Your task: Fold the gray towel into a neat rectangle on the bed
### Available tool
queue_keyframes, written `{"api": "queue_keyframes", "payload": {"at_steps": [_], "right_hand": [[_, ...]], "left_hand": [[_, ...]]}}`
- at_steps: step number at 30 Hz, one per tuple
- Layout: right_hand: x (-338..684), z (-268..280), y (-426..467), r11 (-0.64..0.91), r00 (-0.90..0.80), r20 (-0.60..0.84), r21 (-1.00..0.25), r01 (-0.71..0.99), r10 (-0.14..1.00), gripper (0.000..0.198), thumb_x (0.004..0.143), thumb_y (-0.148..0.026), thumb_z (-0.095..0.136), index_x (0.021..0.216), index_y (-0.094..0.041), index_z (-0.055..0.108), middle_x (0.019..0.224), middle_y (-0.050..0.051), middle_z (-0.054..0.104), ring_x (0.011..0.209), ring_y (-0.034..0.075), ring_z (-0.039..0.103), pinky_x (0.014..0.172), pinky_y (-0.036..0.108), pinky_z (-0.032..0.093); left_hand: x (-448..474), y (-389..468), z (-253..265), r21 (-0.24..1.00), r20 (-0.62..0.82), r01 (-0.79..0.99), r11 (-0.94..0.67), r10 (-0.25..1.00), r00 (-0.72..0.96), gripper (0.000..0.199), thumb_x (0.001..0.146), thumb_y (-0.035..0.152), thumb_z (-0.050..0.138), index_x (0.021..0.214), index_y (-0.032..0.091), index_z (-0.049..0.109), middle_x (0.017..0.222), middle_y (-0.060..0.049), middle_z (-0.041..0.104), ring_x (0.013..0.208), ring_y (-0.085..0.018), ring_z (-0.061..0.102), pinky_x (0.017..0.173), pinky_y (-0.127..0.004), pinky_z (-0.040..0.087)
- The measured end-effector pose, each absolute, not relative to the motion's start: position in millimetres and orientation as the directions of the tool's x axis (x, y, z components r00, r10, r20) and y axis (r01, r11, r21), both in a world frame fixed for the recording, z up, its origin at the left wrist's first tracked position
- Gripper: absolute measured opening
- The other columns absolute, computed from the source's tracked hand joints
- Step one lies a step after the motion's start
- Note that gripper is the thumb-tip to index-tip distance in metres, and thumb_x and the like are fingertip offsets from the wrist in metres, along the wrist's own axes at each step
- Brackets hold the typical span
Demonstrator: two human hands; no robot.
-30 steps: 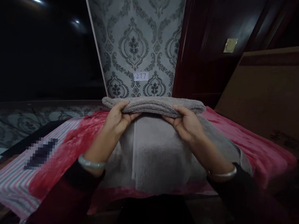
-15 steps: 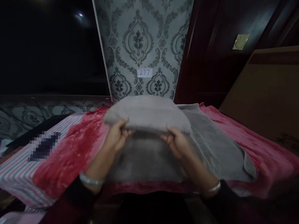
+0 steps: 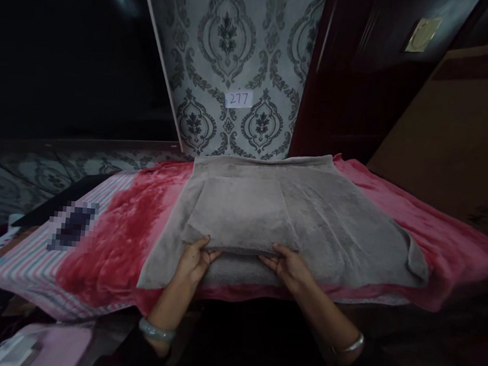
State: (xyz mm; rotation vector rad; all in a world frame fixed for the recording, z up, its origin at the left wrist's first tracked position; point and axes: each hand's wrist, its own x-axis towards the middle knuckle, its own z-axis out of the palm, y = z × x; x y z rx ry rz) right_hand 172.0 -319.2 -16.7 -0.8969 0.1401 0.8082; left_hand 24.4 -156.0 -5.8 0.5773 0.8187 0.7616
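A folded grey towel (image 3: 239, 208) lies over a larger grey cloth (image 3: 331, 213) that is spread flat. My left hand (image 3: 194, 261) grips the left part of the folded towel's near edge, thumb on top and fingers beneath. At the right part of the same edge, my right hand (image 3: 290, 267) pinches it in the same way. This near edge is slightly raised, while the far part of the towel rests on the spread cloth.
Red and pink blankets (image 3: 112, 245) lie under the grey cloth, with a striped cloth (image 3: 31, 267) at the left. A dark screen (image 3: 76, 54) stands behind on the left, a cardboard box (image 3: 463, 122) on the right. A number label (image 3: 239, 99) is on the wallpaper.
Both hands have lowered the folded towel from the air onto the spread grey cloth. The view has tilted down slightly.
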Motion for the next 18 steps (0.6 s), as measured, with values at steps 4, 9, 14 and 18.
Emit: {"api": "queue_keyframes", "payload": {"at_steps": [4, 9, 14, 18], "right_hand": [[173.9, -21.0, -329.9, 0.374, 0.734, -0.306, -0.706, -0.602, 0.606, 0.054, 0.068, -0.006, 0.073, 0.117, -0.023, 0.06, 0.102, 0.001, 0.075, 0.085, 0.024, 0.074, 0.077, 0.044, 0.068], [188.6, -40.9, -358.7, 0.264, 0.663, -0.389, -0.699, -0.665, 0.64, 0.032, 0.066, -0.01, 0.077, 0.091, -0.022, 0.061, 0.091, 0.0, 0.074, 0.077, 0.023, 0.074, 0.08, 0.046, 0.066], [231.7, -37.5, -375.1, 0.158, 0.627, -0.377, -0.761, -0.629, 0.682, 0.023, 0.075, -0.018, 0.073, 0.095, -0.024, 0.065, 0.092, -0.001, 0.074, 0.079, 0.02, 0.073, 0.074, 0.036, 0.064], [269.1, -25.1, -352.5, 0.059, 0.644, -0.365, -0.841, -0.538, 0.672, 0.027, 0.075, -0.015, 0.073, 0.098, -0.024, 0.065, 0.077, -0.001, 0.071, 0.067, 0.016, 0.068, 0.061, 0.025, 0.058]], "left_hand": [[18.4, -167.7, -9.2, 0.715, -0.351, -0.42, 0.559, 0.806, 0.476, 0.034, 0.077, -0.001, 0.064, 0.103, 0.021, 0.063, 0.095, -0.003, 0.075, 0.099, -0.026, 0.074, 0.101, -0.054, 0.056], [-5.2, -168.4, -10.1, 0.615, -0.508, -0.352, 0.706, 0.696, 0.507, 0.017, 0.076, 0.002, 0.058, 0.082, 0.018, 0.056, 0.088, -0.006, 0.072, 0.083, -0.027, 0.074, 0.094, -0.059, 0.058], [-35.0, -129.7, 1.3, 0.721, -0.406, -0.342, 0.602, 0.768, 0.495, 0.014, 0.079, 0.014, 0.056, 0.091, 0.018, 0.062, 0.1, -0.01, 0.073, 0.078, -0.025, 0.073, 0.072, -0.046, 0.063], [-29.4, -82.7, 10.0, 0.82, -0.435, -0.09, 0.565, 0.717, 0.544, 0.023, 0.076, 0.015, 0.064, 0.098, 0.018, 0.06, 0.081, -0.007, 0.071, 0.063, -0.022, 0.07, 0.058, -0.034, 0.058]]}}
